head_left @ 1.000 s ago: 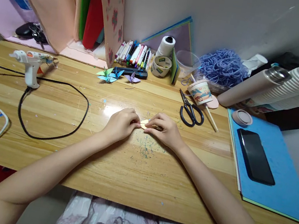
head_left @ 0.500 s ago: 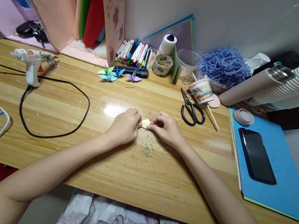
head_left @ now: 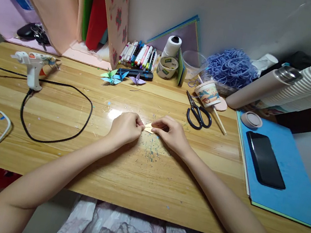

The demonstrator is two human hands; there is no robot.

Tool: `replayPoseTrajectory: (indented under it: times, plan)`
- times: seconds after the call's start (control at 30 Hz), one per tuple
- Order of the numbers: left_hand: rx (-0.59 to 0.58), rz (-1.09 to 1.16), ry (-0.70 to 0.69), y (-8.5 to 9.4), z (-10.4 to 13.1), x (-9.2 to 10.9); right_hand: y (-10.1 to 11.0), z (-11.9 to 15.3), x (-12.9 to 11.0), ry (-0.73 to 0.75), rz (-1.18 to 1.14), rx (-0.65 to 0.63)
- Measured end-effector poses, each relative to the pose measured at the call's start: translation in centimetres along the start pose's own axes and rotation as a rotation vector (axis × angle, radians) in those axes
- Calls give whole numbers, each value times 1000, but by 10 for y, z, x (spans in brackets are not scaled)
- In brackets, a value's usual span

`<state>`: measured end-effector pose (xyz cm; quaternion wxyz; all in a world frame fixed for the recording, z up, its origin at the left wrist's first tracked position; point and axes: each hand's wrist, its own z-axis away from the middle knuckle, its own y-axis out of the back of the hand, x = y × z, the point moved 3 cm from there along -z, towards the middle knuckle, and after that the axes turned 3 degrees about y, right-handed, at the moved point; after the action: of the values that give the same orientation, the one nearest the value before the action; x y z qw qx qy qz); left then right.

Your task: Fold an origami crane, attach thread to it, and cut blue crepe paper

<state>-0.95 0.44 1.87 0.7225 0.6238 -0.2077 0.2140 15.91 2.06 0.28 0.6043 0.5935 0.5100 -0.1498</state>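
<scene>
A small folded piece of pale yellow paper (head_left: 149, 128) is held just above the wooden table (head_left: 133, 177). My left hand (head_left: 126, 128) pinches its left end between thumb and fingers. On the other side my right hand (head_left: 170, 133) grips the right part, thumb below and fingertips on top. Small blue and green scraps (head_left: 152, 152) lie scattered under and in front of the hands. Beyond them sit several folded paper cranes, green and blue (head_left: 112, 79) and purple (head_left: 137, 80).
Black-handled scissors (head_left: 198, 114) and a paper cup on a stick (head_left: 208, 93) lie behind my right hand. A glue gun (head_left: 33, 71) with a looping black cord is at left. A phone (head_left: 265, 160) rests on blue sheets (head_left: 298, 178) at right. Markers (head_left: 139, 54) stand behind.
My left hand has shifted slightly left and its fingers have opened a little around the paper's end. More of the paper shows between the hands. The view has moved slightly.
</scene>
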Motion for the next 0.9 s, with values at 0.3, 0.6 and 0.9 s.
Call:
replayPoseTrajectory:
  times: [0.3, 0.6, 0.9]
  plan:
    - [-9, 107, -53, 1, -2, -9, 0, 1, 2, 141, 124, -81]
    - [-34, 177, -16, -7, -3, -8, -1, 2, 1, 160, 157, -78]
    - [8, 149, -210, -5, 2, -2, 3, 1, -1, 76, 75, -63]
